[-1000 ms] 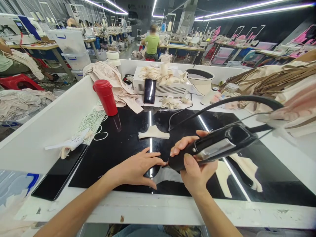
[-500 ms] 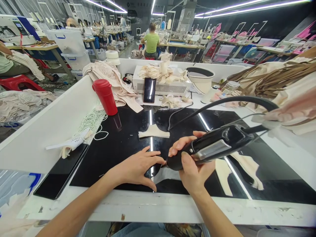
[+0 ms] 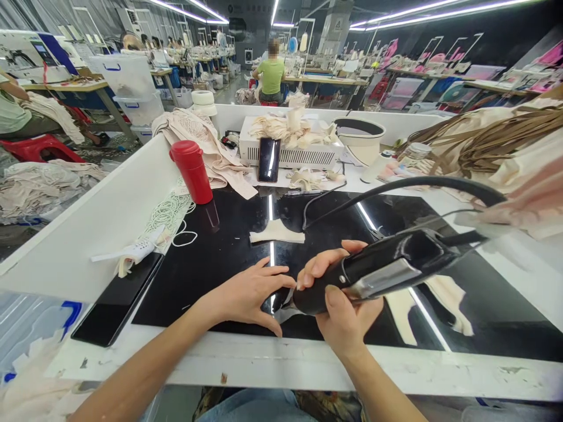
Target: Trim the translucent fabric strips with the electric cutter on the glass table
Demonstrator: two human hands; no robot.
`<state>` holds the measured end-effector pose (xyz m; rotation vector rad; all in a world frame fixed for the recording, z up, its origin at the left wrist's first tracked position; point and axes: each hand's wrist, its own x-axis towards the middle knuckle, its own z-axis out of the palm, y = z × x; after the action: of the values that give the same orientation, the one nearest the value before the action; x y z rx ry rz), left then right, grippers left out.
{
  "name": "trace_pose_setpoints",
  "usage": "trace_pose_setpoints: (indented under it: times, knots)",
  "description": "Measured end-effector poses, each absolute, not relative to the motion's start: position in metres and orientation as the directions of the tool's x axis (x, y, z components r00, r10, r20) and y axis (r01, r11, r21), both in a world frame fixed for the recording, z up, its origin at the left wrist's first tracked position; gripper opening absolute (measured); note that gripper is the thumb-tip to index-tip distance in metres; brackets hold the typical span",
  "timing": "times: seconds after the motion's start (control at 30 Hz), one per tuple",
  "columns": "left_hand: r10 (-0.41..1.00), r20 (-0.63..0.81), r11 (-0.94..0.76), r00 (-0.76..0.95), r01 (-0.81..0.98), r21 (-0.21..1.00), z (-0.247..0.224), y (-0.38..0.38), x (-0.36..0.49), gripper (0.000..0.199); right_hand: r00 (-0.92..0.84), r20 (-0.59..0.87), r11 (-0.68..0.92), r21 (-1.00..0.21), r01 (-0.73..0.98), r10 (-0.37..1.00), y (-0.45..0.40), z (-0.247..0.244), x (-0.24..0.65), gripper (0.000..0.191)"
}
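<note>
My right hand [image 3: 345,299] is wrapped round a black corded hand tool [image 3: 391,264] with a silver lever along its side. The tool's narrow front end points down and left at the black glossy board [image 3: 211,258]. Just left of that end, my left hand [image 3: 253,296] lies with thumb and fingers spread, the fingertips close to the tool's tip. What the tip touches is partly hidden. A cream curved fabric piece [image 3: 276,232] lies flat beyond my hands. Two more cream fabric pieces [image 3: 402,316] rest to the right, beneath and beside the tool.
A red cup [image 3: 190,173] stands at the back left beside pale cord [image 3: 169,211]. Behind the board are a phone [image 3: 268,159], a white vented box [image 3: 303,155] and a round bin [image 3: 358,140]. The tool's thick black cable [image 3: 422,183] arches over the right side.
The tool and my right hand have come slightly towards me, and the tool's tip has moved a little left. My left hand stays almost in place. The whole view has shifted slightly.
</note>
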<state>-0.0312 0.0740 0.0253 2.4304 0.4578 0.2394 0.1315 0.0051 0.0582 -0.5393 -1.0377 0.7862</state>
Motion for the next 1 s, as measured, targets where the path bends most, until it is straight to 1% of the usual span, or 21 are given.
trace_pose_setpoints:
  times: [0.1,0.2,0.33,0.37,0.43,0.57,0.63,0.7,0.83,0.9,1.0]
  knots:
    - [0.382,0.026,-0.719,0.924,0.279,0.636,0.026,0.074,-0.031,0.071,0.262,0.561,0.619,-0.709,-0.338,0.786,0.002,0.057,0.125,0.045]
    - [0.378,0.022,-0.713,0.926,0.276,0.644,0.024,0.074,-0.031,0.065,0.243,0.552,0.603,-0.723,-0.337,0.797,-0.001,0.055,0.12,0.044]
    - [0.371,0.048,-0.719,0.927,0.254,0.647,0.021,0.075,-0.032,0.071,0.233,0.531,0.58,-0.746,-0.328,0.815,0.0,0.056,0.121,0.043]
    - [0.369,0.055,-0.723,0.928,0.249,0.644,0.021,0.075,-0.032,0.069,0.232,0.532,0.58,-0.746,-0.326,0.815,0.0,0.057,0.123,0.043]
    - [0.359,0.075,-0.74,0.931,0.235,0.63,0.021,0.075,-0.034,0.058,0.249,0.537,0.592,-0.744,-0.309,0.806,0.001,0.061,0.129,0.043]
    - [0.335,0.101,-0.792,0.937,0.222,0.569,0.026,0.074,-0.039,0.023,0.321,0.541,0.616,-0.757,-0.218,0.778,0.003,0.07,0.146,0.042]
    - [0.339,0.103,-0.811,0.935,0.234,0.536,0.029,0.075,-0.042,0.012,0.354,0.535,0.618,-0.764,-0.185,0.767,0.004,0.073,0.155,0.04]
    - [0.345,0.109,-0.828,0.932,0.247,0.504,0.031,0.078,-0.045,0.006,0.391,0.524,0.616,-0.771,-0.158,0.756,0.005,0.074,0.163,0.039]
    - [0.37,0.138,-0.863,0.919,0.285,0.417,0.031,0.088,-0.055,0.01,0.43,0.514,0.612,-0.782,-0.123,0.743,0.005,0.073,0.172,0.039]
    - [0.428,0.176,-0.868,0.887,0.348,0.354,0.029,0.093,-0.059,0.012,0.418,0.517,0.613,-0.779,-0.131,0.747,0.004,0.072,0.172,0.039]
    - [0.538,0.289,-0.838,0.792,0.465,0.285,0.026,0.092,-0.058,0.018,0.399,0.525,0.617,-0.773,-0.146,0.752,0.004,0.069,0.169,0.04]
